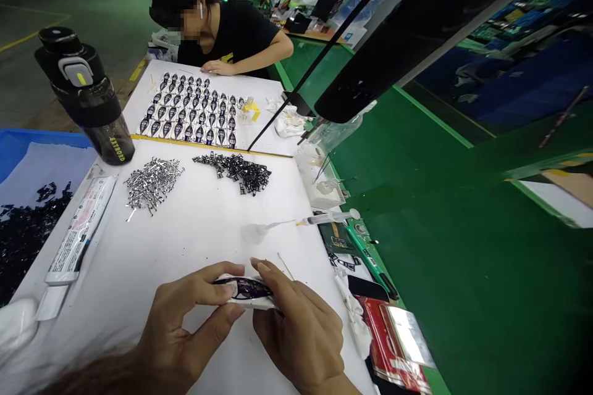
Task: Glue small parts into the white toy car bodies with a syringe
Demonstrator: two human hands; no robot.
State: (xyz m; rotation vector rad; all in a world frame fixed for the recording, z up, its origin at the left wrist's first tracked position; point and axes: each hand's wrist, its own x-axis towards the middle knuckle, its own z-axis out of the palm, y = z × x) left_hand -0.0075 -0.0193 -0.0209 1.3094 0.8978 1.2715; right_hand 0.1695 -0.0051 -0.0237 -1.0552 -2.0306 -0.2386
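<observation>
At the lower centre of the frame, a white shell with a dark glossy insert [252, 289] is lying lengthwise between both hands. The left hand [183, 315] is clamping its left end, fingertips bearing on the upper side and thumb extending along the near edge. The right hand [308, 327] is closing around the right end, back of the hand facing the camera.

Beneath, a white tabletop [185, 253] is supporting silver metal pieces [152, 184] and black clips [245, 173] in heaps. At centre right, a syringe [328, 217] is lying near the table edge. At upper left, a drinking bottle [88, 99] is standing. At upper centre, a co-worker [243, 31] is leaning over rows of similar shells [188, 110].
</observation>
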